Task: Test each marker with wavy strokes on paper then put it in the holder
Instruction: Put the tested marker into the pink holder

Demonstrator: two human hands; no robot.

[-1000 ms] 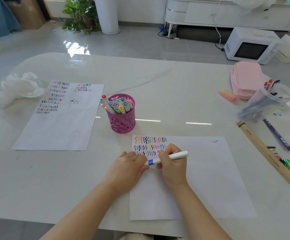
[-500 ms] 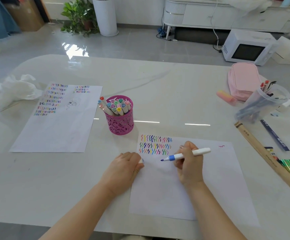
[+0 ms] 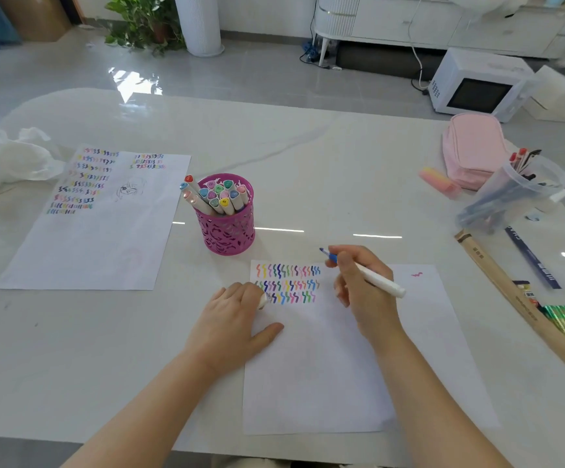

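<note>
Tabletop (image 3: 325, 170): pale, glossy, marbled. Landmark is the pink cut-work holder (image 3: 228, 228), upright near its middle.

- Used sheet (image 3: 98, 244): left of the holder, lying flat, nearly touching its base. Rows of coloured squiggles and a small sketch sit at its far end.
- Test paper (image 3: 308, 373): nearer the person than the holder and a little right. Three rows of wavy strokes (image 3: 286, 283) at its far-left corner, just in front of the holder.
- Crumpled white wrap (image 3: 11, 160): far left of the holder, beyond the used sheet.
- Pink pouch (image 3: 473, 146): well right of the holder, at the back.
- Wooden ruler (image 3: 510, 292): well right of the holder, slanting toward the near edge.
- Clear cup (image 3: 514, 197): right of the holder, tipped over, pens inside.
- Stored markers (image 3: 218, 197): standing in the holder with caps up, a few leaning out to its left.
- Left grip (image 3: 230, 322): in front of the holder, resting on the test paper's left edge. Fingers curled on a small white cap (image 3: 262, 300), thumb flat on the sheet.
- Right grip (image 3: 362, 292): right-front of the holder, over the test paper, clamped on the marker (image 3: 379, 280).
- Marker: white barrel, blue band, uncapped. Tip is raised and aimed toward the holder, past the paper's far edge.
</note>
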